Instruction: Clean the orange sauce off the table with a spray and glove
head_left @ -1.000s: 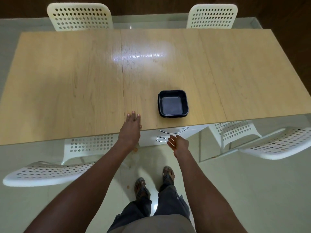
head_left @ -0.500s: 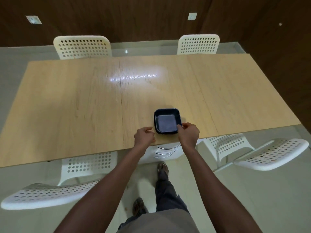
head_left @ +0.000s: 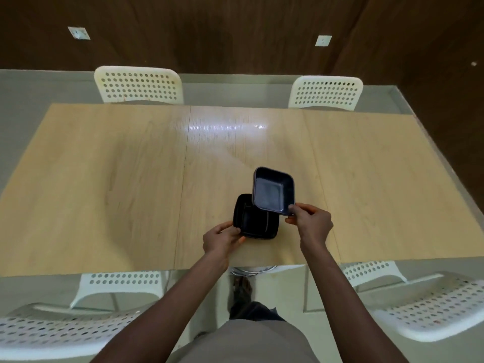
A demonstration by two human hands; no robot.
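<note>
A black square container (head_left: 255,222) sits on the wooden table (head_left: 117,184) near its front edge. My left hand (head_left: 222,238) grips the container's left side. My right hand (head_left: 310,222) pinches the near corner of a second dark square piece (head_left: 272,191), a lid or matching tray, and holds it tilted up above and to the right of the container. No orange sauce, spray or glove shows in the head view.
White perforated chairs stand at the far side (head_left: 138,85) (head_left: 326,93) and the near side (head_left: 65,328) (head_left: 429,302) of the table. A dark wood wall runs behind. My foot (head_left: 242,284) is on the pale floor under the table edge.
Both hands rose from the table's front edge to the black container. The right hand has lifted the top piece off and up to the right, while the left hand holds the lower piece.
</note>
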